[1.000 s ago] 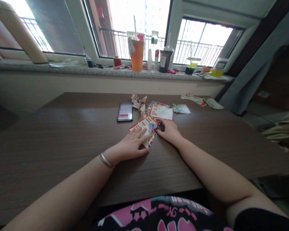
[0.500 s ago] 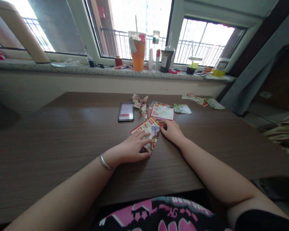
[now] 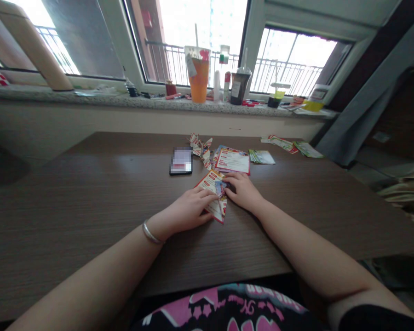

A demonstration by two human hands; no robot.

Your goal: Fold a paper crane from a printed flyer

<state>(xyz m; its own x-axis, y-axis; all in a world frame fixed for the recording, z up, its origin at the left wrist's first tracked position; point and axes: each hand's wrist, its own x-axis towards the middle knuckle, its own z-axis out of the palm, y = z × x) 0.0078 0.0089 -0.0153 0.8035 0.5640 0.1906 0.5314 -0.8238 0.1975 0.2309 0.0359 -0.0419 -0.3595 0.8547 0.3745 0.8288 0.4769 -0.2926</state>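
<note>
A folded sheet of printed paper (image 3: 212, 180) lies on the table in front of me, its colourful side showing on a turned-over flap. My left hand (image 3: 189, 209) rests on its left part with the fingers stretched out over the paper. At the right edge, my right hand (image 3: 244, 192) has its thumb and fingertips closed on the flap. Just behind the sheet is a stack of similar printed sheets (image 3: 232, 161). Folded paper pieces (image 3: 202, 149) with striped print lie to the left of that stack.
A phone (image 3: 181, 161) with a blurred screen lies left of the papers. Green-and-white packets (image 3: 262, 156) and more printed slips (image 3: 283, 143) are farther right. Along the windowsill (image 3: 152, 102) stand an orange drink cup (image 3: 198, 78), a dark cup (image 3: 239, 86) and several small items.
The sheet has turned slightly, and its lower corner now points toward me. My right hand has moved left onto the flap. My left hand's fingers have drawn closer together.
</note>
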